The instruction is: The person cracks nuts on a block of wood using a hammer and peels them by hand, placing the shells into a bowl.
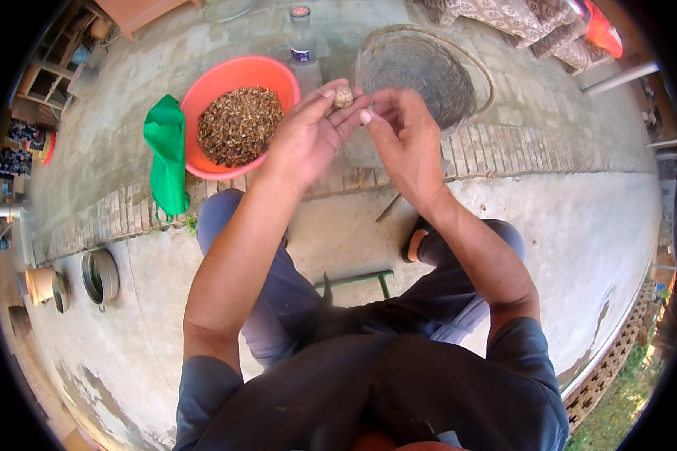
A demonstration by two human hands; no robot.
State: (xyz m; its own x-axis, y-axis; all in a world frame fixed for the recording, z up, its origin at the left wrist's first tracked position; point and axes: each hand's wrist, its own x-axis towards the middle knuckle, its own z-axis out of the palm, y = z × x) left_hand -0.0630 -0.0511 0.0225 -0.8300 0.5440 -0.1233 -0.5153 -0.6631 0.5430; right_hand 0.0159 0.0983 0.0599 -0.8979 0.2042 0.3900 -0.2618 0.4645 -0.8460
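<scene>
My left hand (308, 134) is raised in front of me, palm up, with a round tan walnut (343, 96) held at its fingers. Against those fingertips my right hand (408, 139) is closed in a pinch; whatever lies between its thumb and fingers is too small to make out. Left of the hands stands an orange-red plastic basin (290, 81), partly filled with small brown and pale broken pieces (238, 126). Beyond my right hand sits a round woven basket (421, 71) with a raised handle, its near edge partly hidden by that hand.
A green cloth bag (167, 154) touches the basin's left side. Behind the basin stands a clear jar (301, 41). A thin stick-like handle (387, 209) lies near my right foot. A green metal bar (361, 278) shows between my legs; a round pot (100, 276) stands far left.
</scene>
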